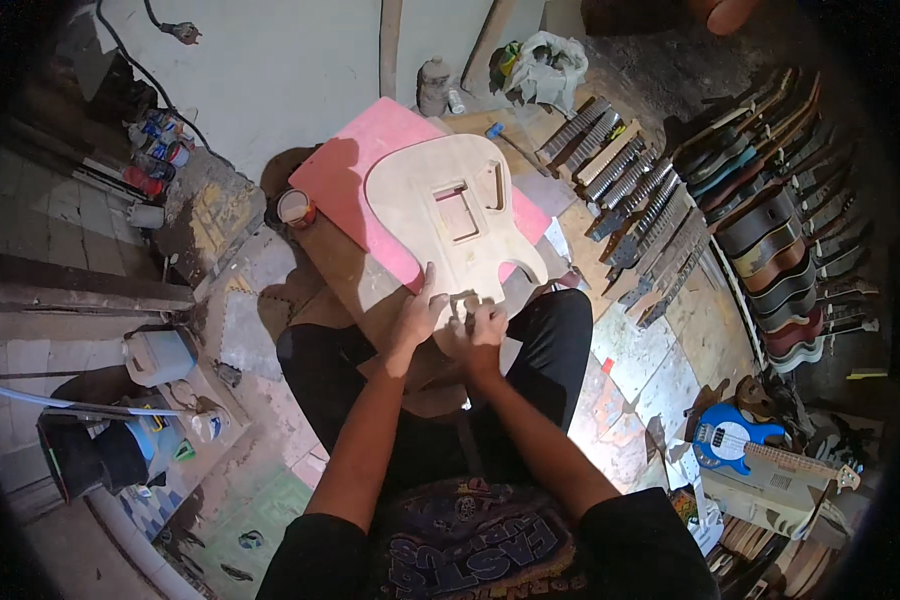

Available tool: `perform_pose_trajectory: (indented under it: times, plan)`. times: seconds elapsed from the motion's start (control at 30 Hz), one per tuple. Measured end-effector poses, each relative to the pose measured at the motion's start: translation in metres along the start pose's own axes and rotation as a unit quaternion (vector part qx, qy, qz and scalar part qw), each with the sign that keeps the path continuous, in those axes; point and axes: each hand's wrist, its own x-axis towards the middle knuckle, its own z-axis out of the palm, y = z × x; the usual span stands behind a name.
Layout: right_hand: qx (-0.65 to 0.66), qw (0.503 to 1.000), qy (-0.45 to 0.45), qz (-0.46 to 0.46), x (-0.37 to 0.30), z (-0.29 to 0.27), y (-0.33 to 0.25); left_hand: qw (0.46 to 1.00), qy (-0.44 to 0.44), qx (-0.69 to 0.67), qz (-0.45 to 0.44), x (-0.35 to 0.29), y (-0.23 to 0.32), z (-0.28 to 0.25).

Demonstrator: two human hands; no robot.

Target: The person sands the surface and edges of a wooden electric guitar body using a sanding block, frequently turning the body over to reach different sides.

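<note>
A bare, pale wooden electric guitar body [410,190] lies in front of me, its near end between my knees. Rectangular cavities are cut into its face. My left hand [420,318] grips its near left edge, one finger stretched up along the wood. On the near end of the body presses my right hand [485,335], its fingers curled closed. Whatever may be in those fingers is hidden. Beneath the body is a flat pink board [345,165], resting on a brown surface.
An open tin can [295,208] stands left of the pink board. To the right are rows of guitar necks [615,165] and several guitars on a rack [770,255]. A blue bass guitar [725,440] lies at lower right. A white plastic bag [550,65] sits at the back.
</note>
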Motion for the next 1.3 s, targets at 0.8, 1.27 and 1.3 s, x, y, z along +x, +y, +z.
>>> perform_pose_trajectory:
  times: [0.8,1.27,1.3]
  plan:
    - [-0.041,0.998,0.017,-0.038,0.016,-0.010,0.006,0.999,0.008,0.030,-0.022,0.001,0.003,0.003]
    - [-0.060,0.998,0.013,-0.011,-0.003,0.004,-0.001,0.999,0.025,0.033,0.000,0.007,-0.003,0.006]
    - [-0.064,0.998,0.018,-0.018,0.007,0.000,0.004,0.999,0.022,0.034,0.003,0.006,-0.003,0.006]
